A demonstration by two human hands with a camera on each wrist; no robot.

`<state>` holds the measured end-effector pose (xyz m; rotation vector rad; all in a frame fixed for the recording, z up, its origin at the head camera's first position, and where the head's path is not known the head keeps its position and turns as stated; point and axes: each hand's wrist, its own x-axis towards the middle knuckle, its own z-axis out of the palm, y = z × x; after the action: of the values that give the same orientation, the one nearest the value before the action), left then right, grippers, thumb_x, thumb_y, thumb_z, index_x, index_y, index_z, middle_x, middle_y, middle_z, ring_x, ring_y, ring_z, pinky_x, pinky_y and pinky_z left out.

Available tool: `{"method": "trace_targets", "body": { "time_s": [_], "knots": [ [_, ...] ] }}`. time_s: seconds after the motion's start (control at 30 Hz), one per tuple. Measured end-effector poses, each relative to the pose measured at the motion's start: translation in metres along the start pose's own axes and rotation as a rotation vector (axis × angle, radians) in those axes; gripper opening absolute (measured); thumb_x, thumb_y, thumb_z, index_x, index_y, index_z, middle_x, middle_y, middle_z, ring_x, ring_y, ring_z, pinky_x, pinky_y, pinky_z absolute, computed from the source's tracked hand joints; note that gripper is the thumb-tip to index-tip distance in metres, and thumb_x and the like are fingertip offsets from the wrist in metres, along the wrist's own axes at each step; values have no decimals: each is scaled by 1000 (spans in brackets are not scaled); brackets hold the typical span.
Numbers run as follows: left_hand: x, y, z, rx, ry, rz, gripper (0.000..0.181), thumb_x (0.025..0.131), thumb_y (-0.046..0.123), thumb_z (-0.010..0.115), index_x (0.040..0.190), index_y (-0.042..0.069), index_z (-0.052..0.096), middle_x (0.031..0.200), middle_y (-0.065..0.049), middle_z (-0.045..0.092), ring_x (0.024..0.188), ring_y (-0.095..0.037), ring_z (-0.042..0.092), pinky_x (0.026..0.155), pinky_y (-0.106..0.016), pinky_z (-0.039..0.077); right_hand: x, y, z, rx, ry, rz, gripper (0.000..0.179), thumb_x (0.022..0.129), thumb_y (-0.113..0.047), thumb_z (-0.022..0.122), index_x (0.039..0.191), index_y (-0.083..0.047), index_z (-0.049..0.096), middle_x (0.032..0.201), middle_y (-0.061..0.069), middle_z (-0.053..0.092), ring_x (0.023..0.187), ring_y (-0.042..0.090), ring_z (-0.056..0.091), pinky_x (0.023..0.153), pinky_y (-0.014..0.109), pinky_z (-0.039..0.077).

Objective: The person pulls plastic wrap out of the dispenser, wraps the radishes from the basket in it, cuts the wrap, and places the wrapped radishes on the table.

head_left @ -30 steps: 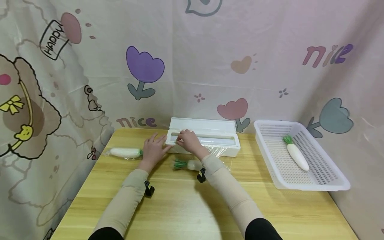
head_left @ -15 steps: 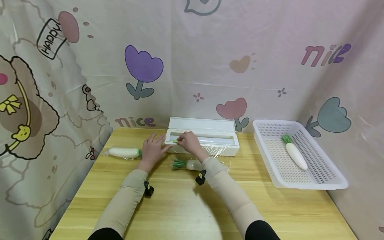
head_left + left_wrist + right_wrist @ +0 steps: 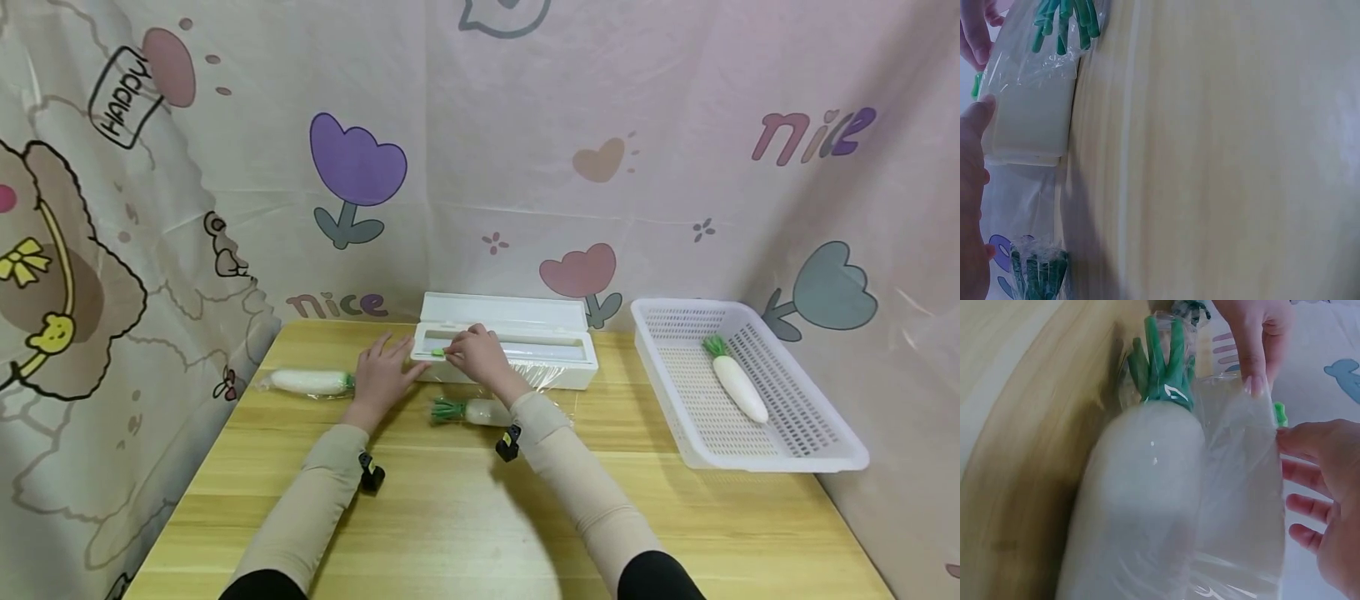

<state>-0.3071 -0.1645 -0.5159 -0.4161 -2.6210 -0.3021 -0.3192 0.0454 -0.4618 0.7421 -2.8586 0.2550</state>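
White and long, a box (image 3: 540,363) is sitting by the far edge of the tabletop (image 3: 465,517). Fingers spread, the left hand (image 3: 381,373) is touching its left end and grasping nothing; the right hand (image 3: 478,357) is touching a green slider (image 3: 437,352) there, though whether it is pinching I cannot tell. One film-covered radish (image 3: 486,412) is lying before the box, a second radish (image 3: 309,382) near the left edge, a third radish (image 3: 738,387) in a basket (image 3: 757,465) by the right edge.
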Motion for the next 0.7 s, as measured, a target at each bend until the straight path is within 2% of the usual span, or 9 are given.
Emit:
{"method": "trace_targets", "body": {
  "time_s": [0.13,0.3,0.43,0.57,0.7],
  "knots": [
    [1,0,-1,2,-11,-4,65,87,58,62,135,15,58,137,-4,61,136,-33,46,102,-57,44,-3,0,-1,-87,46,-64,21,94,-35,63,109,-26,75,118,-6,70,112,22,57,85,38,50],
    [0,-1,-1,12,-4,1,66,87,59,61,136,14,57,136,-4,61,135,-32,46,100,-56,45,-2,-3,1,-30,123,-64,18,92,-33,66,101,-21,78,112,-4,72,108,22,59,83,40,50],
    [-1,-2,0,15,16,8,64,87,57,62,135,14,58,136,-4,62,134,-33,48,99,-57,46,1,-10,3,-29,151,-8,22,90,-40,67,96,-21,75,108,-2,72,105,21,59,82,39,50],
    [-1,0,0,19,43,14,62,87,54,64,133,14,60,134,-4,63,132,-33,50,97,-57,47,3,-19,6,-63,114,69,30,90,-48,65,93,-19,68,101,-1,68,102,21,58,81,38,50],
    [-1,1,0,11,33,10,63,87,55,63,134,13,59,134,-5,63,133,-34,49,98,-57,47,3,-26,8,-13,87,126,24,93,-42,63,90,-18,67,99,0,66,101,23,59,83,41,50]
  ]
}}
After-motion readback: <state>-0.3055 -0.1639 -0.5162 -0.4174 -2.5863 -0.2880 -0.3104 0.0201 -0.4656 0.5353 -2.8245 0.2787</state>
